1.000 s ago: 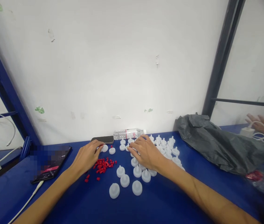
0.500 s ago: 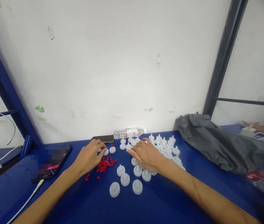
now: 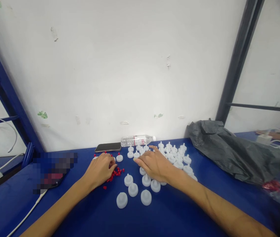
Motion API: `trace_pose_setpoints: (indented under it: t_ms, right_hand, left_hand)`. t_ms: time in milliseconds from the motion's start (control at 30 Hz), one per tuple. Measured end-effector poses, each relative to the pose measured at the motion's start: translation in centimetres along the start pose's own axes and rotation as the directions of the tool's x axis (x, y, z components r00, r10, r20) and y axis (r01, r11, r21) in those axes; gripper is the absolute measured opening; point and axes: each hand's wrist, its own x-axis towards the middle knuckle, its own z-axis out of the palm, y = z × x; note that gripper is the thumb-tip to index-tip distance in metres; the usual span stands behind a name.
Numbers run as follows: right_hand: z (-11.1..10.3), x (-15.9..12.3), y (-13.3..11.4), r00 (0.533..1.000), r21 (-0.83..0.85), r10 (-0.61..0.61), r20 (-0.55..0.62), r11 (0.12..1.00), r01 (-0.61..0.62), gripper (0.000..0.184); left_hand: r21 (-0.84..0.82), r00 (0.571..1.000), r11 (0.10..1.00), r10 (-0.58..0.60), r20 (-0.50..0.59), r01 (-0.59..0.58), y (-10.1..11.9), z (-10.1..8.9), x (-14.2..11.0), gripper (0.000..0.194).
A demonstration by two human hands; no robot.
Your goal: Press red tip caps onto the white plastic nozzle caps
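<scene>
My left hand (image 3: 101, 169) is at the left side of a pile of small red caps (image 3: 115, 173), fingers curled down and drawn together. Whatever lies between those fingertips is hidden. Behind it stand white nozzle caps, some with red tips, one of them a red-tipped nozzle cap (image 3: 119, 158). My right hand (image 3: 156, 161) rests palm down over the group of white nozzle caps (image 3: 179, 164), thumb apart from the fingers, holding nothing that I can see. Nearer to me stand several loose white nozzle caps (image 3: 132, 190) with bare tips.
A clear water bottle (image 3: 138, 141) lies along the wall beside a phone (image 3: 108, 147). On the left is a dark, partly pixelated device (image 3: 56, 172) with a white cable (image 3: 27, 214). A grey plastic bag (image 3: 231, 151) spreads over the right side of the blue table (image 3: 100, 217).
My left hand has moved slightly right and toward me, from the white nozzle caps to over the red caps, its fingers more curled. My right hand has barely shifted.
</scene>
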Motion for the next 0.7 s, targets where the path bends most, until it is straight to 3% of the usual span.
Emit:
trace_pose_setpoints:
  t_ms: [300, 700]
  right_hand:
    - [-0.56, 0.09, -0.39, 0.998, 0.060, 0.010, -0.070, 0.998, -0.006, 0.050]
    - [-0.11, 0.03, -0.36, 0.992, 0.087, 0.017, -0.122, 0.996, -0.006, 0.038]
  left_hand:
    - [-0.023, 1.000, 0.999, 0.022, -0.017, -0.023, 0.30, 0.00, -0.20, 0.012]
    - [-0.030, 0.997, 0.999, 0.016, -0.076, -0.018, 0.50, -0.61, -0.56, 0.012]
